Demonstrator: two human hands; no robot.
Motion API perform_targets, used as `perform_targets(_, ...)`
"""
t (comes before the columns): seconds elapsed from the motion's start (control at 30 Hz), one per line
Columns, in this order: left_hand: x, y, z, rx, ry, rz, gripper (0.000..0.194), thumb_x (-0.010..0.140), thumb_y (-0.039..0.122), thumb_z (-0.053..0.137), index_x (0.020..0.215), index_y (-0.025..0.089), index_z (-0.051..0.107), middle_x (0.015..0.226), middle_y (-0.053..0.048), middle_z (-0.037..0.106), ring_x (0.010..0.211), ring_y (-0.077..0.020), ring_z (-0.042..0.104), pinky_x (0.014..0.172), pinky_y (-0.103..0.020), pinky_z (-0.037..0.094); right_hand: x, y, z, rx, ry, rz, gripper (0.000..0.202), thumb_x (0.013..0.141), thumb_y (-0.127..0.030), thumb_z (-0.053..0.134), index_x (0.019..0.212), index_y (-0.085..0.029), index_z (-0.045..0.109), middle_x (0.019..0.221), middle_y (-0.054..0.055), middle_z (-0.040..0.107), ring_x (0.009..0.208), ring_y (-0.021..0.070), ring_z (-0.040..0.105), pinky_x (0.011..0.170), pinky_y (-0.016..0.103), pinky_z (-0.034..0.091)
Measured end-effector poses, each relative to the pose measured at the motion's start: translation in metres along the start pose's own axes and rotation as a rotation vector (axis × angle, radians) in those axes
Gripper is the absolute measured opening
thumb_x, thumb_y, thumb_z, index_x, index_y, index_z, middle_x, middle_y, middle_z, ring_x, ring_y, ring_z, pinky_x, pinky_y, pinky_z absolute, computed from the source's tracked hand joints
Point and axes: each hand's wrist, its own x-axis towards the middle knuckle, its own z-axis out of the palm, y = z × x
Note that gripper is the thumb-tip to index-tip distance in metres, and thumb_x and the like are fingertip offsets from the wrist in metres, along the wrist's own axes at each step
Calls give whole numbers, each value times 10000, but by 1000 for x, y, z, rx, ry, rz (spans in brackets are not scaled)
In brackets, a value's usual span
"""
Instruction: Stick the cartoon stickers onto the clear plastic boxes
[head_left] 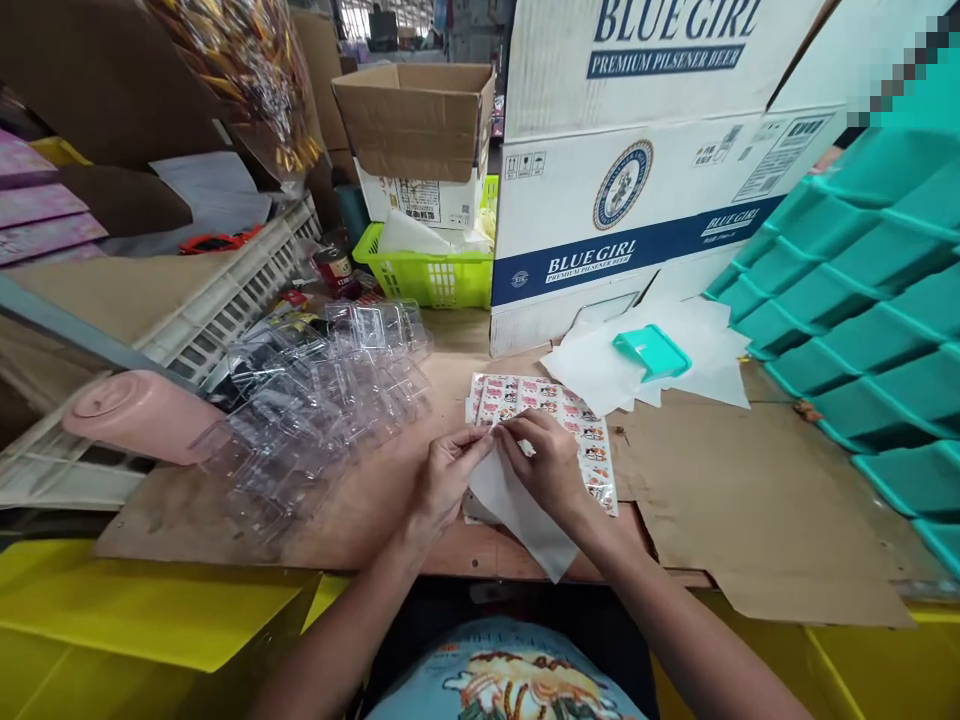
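Both hands meet over a stack of printed sticker sheets (596, 453) with small pink and orange figures. My left hand (448, 470) pinches the top edge of a thin white sheet (517, 515) between thumb and index finger. Beside it, my right hand (546, 462) has its fingers closed at the same edge, the fingertips of the two hands almost touching. The white sheet hangs down below them over the table's front edge. Whatever small piece may be between the fingertips is too small to make out.
Clear plastic boxes (322, 400) are heaped at left, near a pink bottle (135, 415). Behind stand a green basket (431, 275) and a large white carton (570, 200). A teal tray (654, 352) lies on white paper (592, 370); stacked teal trays (862, 290) stand at right.
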Motion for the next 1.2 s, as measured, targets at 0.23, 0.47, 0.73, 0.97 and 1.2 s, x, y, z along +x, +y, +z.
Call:
perform_targets(0.23,4,3,-27,525,113,250,191,789,266,700,947,170,747,997,-98,699,994,-263,622,896,-414,508,20,28,-35,193,210,272,246,933,-346,500,767,-188,587,694,24,609,634,153,573,608,286,469)
perform_targets(0.47,1,7,15,490,-246,325,548,782,28,492,1282,214,617,1276,-102,598,1253,-231,528,1114,-429,381,12,-4,-31,-40,165,-37,211,904,-312,594,730,-203,641,741,49,637,771,201,556,788,385,465)
perform_targets(0.73,-6,12,7,52,-279,96,586,697,-4,520,1221,218,661,1365,-60,605,1308,-217,515,1140,-370,367,29,3,-51,374,-123,347,354,823,-505,687,960,-185,746,935,87,724,889,226,659,747,344,534)
perform_targets(0.97,-33,11,-16,484,-57,451,631,851,85,520,1454,251,434,1433,-113,502,1289,-232,517,1085,-418,450,65,-15,-38,227,277,11,331,883,-391,654,1150,-198,682,1068,106,633,1030,242,605,871,394,498)
perform_targets(1.2,-48,54,-40,1137,56,845,614,902,26,368,1479,232,395,1413,-115,514,1386,-240,419,1151,-443,395,91,-8,77,222,-98,-43,965,770,-521,720,1532,-219,212,1065,166,697,990,325,680,859,467,536)
